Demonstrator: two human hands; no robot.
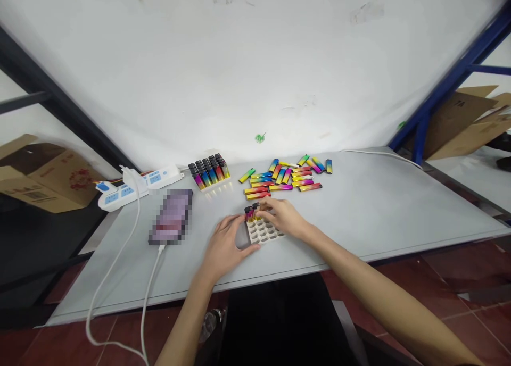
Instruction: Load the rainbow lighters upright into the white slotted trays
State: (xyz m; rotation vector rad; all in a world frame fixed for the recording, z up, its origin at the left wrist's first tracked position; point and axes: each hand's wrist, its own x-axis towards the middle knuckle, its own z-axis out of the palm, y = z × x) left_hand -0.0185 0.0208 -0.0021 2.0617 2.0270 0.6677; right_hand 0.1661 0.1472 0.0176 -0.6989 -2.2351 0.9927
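Note:
A white lighter tray (261, 232) with rows of slots lies flat near the table's front. My left hand (225, 249) curves around its left side, thumb at the front corner and fingertips by the back corner, holding it. One purple-and-yellow lighter (249, 215) with a black top stands upright in the back left slot. Just right of it, my right hand (283, 215) is closed on a yellow lighter (256, 215), standing upright at the back row. My right fingers partly hide this lighter and the tray's back right part.
Several loose colourful lighters (282, 175) lie behind the tray. A second tray (217, 185) full of upright lighters stands at the back left. On the left are a blurred phone (171, 217), a white cable (149, 286) and a power strip (149, 182).

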